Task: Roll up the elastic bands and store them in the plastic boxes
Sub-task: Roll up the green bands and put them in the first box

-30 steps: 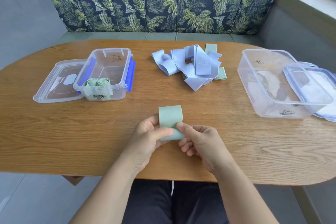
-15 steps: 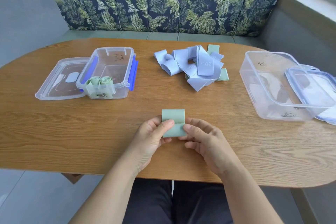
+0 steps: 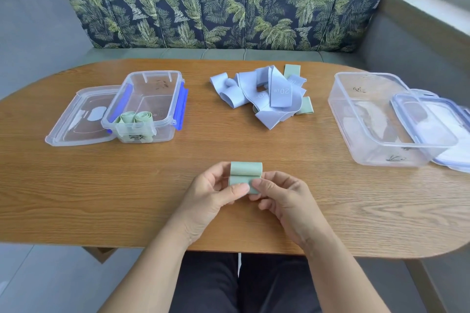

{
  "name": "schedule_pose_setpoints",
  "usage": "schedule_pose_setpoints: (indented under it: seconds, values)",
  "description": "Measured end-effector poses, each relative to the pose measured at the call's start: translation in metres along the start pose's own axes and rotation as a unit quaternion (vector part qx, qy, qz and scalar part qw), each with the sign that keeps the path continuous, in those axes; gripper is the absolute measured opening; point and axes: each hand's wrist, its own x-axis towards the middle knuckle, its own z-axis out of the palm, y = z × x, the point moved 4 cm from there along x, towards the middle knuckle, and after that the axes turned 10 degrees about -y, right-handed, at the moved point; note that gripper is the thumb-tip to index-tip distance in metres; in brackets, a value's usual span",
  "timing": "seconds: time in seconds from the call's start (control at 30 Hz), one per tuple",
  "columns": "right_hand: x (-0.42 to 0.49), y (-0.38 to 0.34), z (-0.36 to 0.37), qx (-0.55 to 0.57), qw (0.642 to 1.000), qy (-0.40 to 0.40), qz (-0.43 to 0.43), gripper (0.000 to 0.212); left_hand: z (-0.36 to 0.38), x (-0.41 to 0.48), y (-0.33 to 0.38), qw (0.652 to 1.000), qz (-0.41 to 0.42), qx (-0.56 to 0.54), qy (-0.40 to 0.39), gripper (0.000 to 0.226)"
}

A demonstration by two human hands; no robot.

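So it cannot unroll, the left hand [image 3: 213,194] and right hand [image 3: 283,198] are pinching the green band [image 3: 246,172] near the front edge of the table [image 3: 101,198].

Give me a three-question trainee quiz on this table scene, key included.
1. How many green rolls sit in the small box?
2. True or false: the partly rolled green band lies untouched.
3. The pile of loose bands lies: A) right of the small box; B) inside the small box; C) left of the small box.
Key: 1) two. 2) false: the left hand and right hand pinch it. 3) A.
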Motion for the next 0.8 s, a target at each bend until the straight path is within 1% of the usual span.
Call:
schedule_pose_setpoints:
  seconds: [0.03,0.13,0.23,0.33,0.43,0.5,0.6,0.73,0.8]
  values:
    - [0.0001,-0.0002,0.0003,0.002,1.0,0.002,0.003,0.04,-0.0012,-0.0006,-0.0003,1.0,0.003,-0.004,0.001,0.045]
    - [0.0008,-0.0002,0.0013,0.006,1.0,0.011,0.016,0.036,-0.0041,-0.0012,-0.0029,1.0,0.004,-0.015,0.012,0.04]
    - [0.0007,-0.0002,0.0016,0.013,1.0,0.015,0.018,0.042,-0.0058,0.0001,-0.0061,0.999,-0.005,-0.023,0.035,0.039]
    - [-0.001,-0.0009,0.0024,0.015,1.0,0.006,0.004,0.044,-0.0066,0.0004,-0.0057,0.998,-0.014,-0.026,0.061,0.05]
    - [-0.002,-0.001,0.0011,0.003,1.0,-0.001,-0.013,0.046,-0.0033,-0.0002,-0.0035,0.997,-0.018,-0.006,0.071,0.047]
    - [-0.0026,-0.0008,0.0006,-0.006,1.0,-0.007,-0.019,0.04,-0.0012,-0.0002,-0.0022,0.997,-0.02,0.002,0.08,0.046]
    - [-0.0027,-0.0003,0.0001,0.003,1.0,0.0,-0.021,0.037,0.0018,-0.0002,-0.0009,0.997,-0.017,0.014,0.075,0.043]
    - [-0.0019,-0.0003,0.0004,0.02,1.0,0.007,-0.02,0.039,0.0032,-0.0035,0.0011,0.999,0.009,-0.008,0.033,0.044]
    - [-0.0014,-0.0005,0.0012,0.012,1.0,0.006,-0.02,0.037,0.0023,-0.0048,0.0017,0.999,0.021,-0.008,0.037,0.042]
